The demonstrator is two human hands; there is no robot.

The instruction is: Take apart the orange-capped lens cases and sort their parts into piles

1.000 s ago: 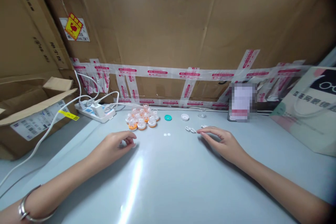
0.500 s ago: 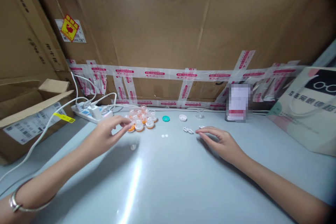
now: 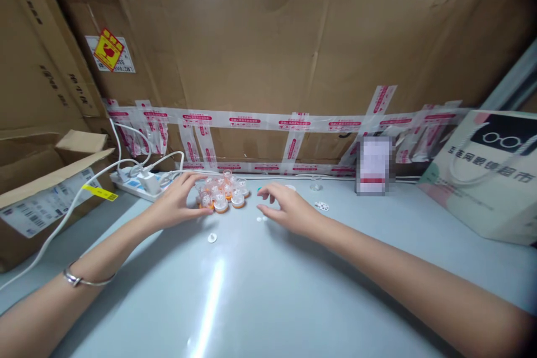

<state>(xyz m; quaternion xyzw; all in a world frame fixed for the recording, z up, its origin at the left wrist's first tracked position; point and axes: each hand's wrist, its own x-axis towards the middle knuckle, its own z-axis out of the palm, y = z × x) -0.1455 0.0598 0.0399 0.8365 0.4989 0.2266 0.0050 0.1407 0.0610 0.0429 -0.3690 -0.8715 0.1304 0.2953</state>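
My left hand (image 3: 176, 201) curves around the left side of a cluster of small clear-domed pieces with orange bases (image 3: 220, 196). Its thumb and fingers are spread; whether they touch the pieces I cannot tell. My right hand (image 3: 287, 210) hovers over the middle of the table, thumb and fingers apart, nothing visible between them. Just under its fingertips lie two tiny white discs (image 3: 259, 219). A teal disc (image 3: 259, 190) and a white ring-like disc (image 3: 290, 187) are partly hidden behind that hand. Nearer me lies a small round white piece with a knob (image 3: 212, 238).
Right of my right hand lie a white perforated piece (image 3: 322, 206) and a clear round part (image 3: 316, 183). A blurred phone-like object (image 3: 375, 166) leans on the big cardboard box (image 3: 251, 56). A power strip (image 3: 142, 183), open carton (image 3: 54, 190) and paper bag (image 3: 482, 179) flank the table.
My right hand has moved left from the white perforated pieces to the tiny discs. My left hand's fingers have spread wider beside the cluster. The small round piece nearer me now looks whiter.
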